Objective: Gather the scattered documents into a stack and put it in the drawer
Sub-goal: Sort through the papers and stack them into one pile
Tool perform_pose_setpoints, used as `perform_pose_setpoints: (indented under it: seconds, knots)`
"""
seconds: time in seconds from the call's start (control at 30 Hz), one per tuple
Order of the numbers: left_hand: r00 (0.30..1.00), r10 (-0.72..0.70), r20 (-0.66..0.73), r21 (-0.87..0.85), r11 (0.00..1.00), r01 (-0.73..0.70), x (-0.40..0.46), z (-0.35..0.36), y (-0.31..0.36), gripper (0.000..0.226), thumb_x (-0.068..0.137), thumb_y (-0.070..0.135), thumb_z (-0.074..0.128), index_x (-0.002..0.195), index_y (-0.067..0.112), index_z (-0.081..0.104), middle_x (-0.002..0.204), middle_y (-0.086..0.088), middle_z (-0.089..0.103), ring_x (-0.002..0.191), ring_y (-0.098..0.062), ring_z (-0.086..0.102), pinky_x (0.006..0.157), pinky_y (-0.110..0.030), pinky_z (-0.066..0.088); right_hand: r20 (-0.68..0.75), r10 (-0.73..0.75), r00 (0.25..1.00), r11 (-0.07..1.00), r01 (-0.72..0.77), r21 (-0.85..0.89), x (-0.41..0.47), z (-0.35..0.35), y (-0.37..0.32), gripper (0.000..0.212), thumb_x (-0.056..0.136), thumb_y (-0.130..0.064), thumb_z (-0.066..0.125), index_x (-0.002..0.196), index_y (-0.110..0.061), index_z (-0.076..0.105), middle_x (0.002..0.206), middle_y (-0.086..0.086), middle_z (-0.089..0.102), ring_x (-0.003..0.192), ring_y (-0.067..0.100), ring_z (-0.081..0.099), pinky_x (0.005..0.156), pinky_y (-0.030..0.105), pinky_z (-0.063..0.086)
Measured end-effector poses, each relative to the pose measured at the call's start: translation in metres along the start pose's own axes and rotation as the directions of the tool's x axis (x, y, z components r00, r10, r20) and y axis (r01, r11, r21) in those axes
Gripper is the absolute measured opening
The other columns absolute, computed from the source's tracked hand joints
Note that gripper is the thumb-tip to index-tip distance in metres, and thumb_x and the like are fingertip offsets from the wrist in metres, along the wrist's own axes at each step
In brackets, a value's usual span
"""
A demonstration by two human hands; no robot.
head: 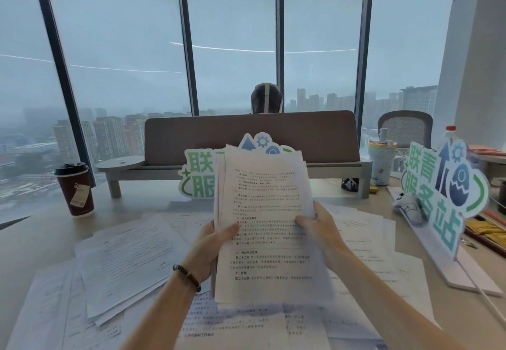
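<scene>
A loose stack of printed white documents (267, 190) stands upright above the desk, its sheets fanned unevenly at the top. My left hand (216, 242) grips its left edge with the thumb on the front page. My right hand (320, 229) grips its right edge, thumb also on the front. Several more documents lie scattered on the desk: a pile at the left (123, 262), sheets at the right (367, 234) and more under my forearms (235, 325). No drawer is in view.
A dark paper coffee cup (76, 189) stands at the left. A brown desk divider (252, 136) on a monitor riser runs across the back, with a person's head behind it. Green-and-blue cutout signs stand at the centre (195, 174) and right (438, 199). A tumbler (381, 163) stands at back right.
</scene>
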State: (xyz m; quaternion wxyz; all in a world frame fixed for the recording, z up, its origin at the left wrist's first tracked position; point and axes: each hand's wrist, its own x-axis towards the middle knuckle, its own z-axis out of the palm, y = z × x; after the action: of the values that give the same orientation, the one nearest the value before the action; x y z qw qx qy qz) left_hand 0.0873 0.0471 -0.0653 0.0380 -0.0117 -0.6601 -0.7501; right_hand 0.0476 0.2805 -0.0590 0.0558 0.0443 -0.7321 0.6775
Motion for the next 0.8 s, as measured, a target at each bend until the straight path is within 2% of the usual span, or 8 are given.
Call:
perform_pose_setpoints:
  seconds: [0.07, 0.17, 0.3, 0.4, 0.47, 0.6, 0.7, 0.8]
  knots:
    - [0.997, 0.075, -0.032, 0.025, 0.997, -0.075, 0.001, 0.002, 0.004, 0.026, 0.095, 0.009, 0.06, 0.12, 0.002, 0.064, 0.107, -0.014, 0.075, 0.097, -0.034, 0.072, 0.084, -0.053, 0.058, -0.036, -0.115, 0.993, 0.993, 0.114, -0.038, -0.003, -0.001, -0.01, 0.021, 0.097, -0.015, 0.057, 0.115, -0.025, 0.053, 0.11, -0.005, 0.069, 0.095, 0.016, 0.069, 0.074, 0.036, 0.06]
    - [0.984, 0.157, -0.08, -0.014, 0.987, -0.159, 0.0, 0.005, 0.009, 0.023, 0.095, 0.008, 0.059, 0.116, 0.003, 0.067, 0.107, -0.015, 0.075, 0.097, -0.036, 0.072, 0.085, -0.056, 0.057, -0.079, -0.275, 0.958, 0.96, 0.27, -0.079, -0.008, 0.003, -0.023, 0.021, 0.1, -0.019, 0.055, 0.117, -0.026, 0.046, 0.11, -0.008, 0.064, 0.096, 0.013, 0.067, 0.069, 0.027, 0.058]
    - [0.965, 0.217, -0.146, -0.068, 0.971, -0.229, -0.004, 0.008, 0.012, 0.017, 0.094, 0.009, 0.061, 0.108, 0.01, 0.069, 0.102, -0.012, 0.076, 0.092, -0.032, 0.073, 0.081, -0.051, 0.058, -0.081, -0.408, 0.909, 0.91, 0.397, -0.122, -0.012, 0.011, -0.022, 0.03, 0.099, -0.027, 0.056, 0.124, -0.028, 0.039, 0.117, -0.011, 0.062, 0.1, 0.009, 0.065, 0.071, 0.025, 0.059]
    - [0.97, 0.199, -0.143, -0.061, 0.976, -0.209, -0.007, 0.008, 0.01, 0.015, 0.094, 0.013, 0.062, 0.105, 0.012, 0.071, 0.1, -0.011, 0.077, 0.09, -0.03, 0.074, 0.082, -0.05, 0.058, 0.017, -0.389, 0.921, 0.92, 0.39, -0.042, -0.017, 0.019, -0.009, 0.049, 0.097, -0.032, 0.059, 0.136, -0.036, 0.03, 0.122, -0.018, 0.06, 0.105, 0.004, 0.063, 0.077, 0.024, 0.058]
    - [0.977, 0.174, -0.126, -0.052, 0.982, -0.181, -0.01, 0.008, 0.007, 0.016, 0.093, 0.016, 0.063, 0.106, 0.012, 0.072, 0.101, -0.011, 0.077, 0.092, -0.03, 0.074, 0.082, -0.049, 0.058, 0.065, -0.356, 0.932, 0.933, 0.358, -0.023, -0.019, 0.023, 0.001, 0.054, 0.096, -0.035, 0.059, 0.138, -0.042, 0.026, 0.124, -0.02, 0.059, 0.108, 0.002, 0.061, 0.08, 0.024, 0.057]
    - [0.977, 0.175, -0.119, -0.024, 0.984, -0.179, -0.012, 0.008, 0.004, 0.018, 0.092, 0.018, 0.065, 0.108, 0.015, 0.072, 0.1, -0.008, 0.077, 0.092, -0.027, 0.074, 0.08, -0.047, 0.059, 0.052, -0.304, 0.951, 0.953, 0.304, 0.005, -0.02, 0.023, 0.009, 0.038, 0.096, -0.038, 0.058, 0.125, -0.031, 0.035, 0.121, -0.014, 0.06, 0.108, 0.007, 0.062, 0.069, 0.016, 0.056]
    - [0.981, 0.159, -0.111, -0.027, 0.986, -0.163, -0.012, 0.006, 0.005, 0.019, 0.091, 0.019, 0.065, 0.109, 0.015, 0.071, 0.101, -0.008, 0.077, 0.092, -0.027, 0.074, 0.081, -0.047, 0.059, 0.046, -0.309, 0.95, 0.951, 0.309, 0.024, -0.013, 0.02, -0.007, 0.034, 0.096, -0.041, 0.057, 0.124, -0.033, 0.038, 0.121, -0.012, 0.061, 0.109, 0.013, 0.064, 0.072, 0.02, 0.058]
    - [0.983, 0.156, -0.096, -0.032, 0.987, -0.16, -0.012, 0.003, 0.006, 0.023, 0.091, 0.02, 0.064, 0.111, 0.011, 0.07, 0.104, -0.011, 0.076, 0.096, -0.031, 0.073, 0.085, -0.05, 0.058, 0.032, -0.397, 0.917, 0.918, 0.396, 0.019, 0.0, 0.015, -0.041, 0.064, 0.097, -0.039, 0.057, 0.148, -0.042, 0.019, 0.129, -0.013, 0.058, 0.11, 0.01, 0.063, 0.084, 0.032, 0.057]
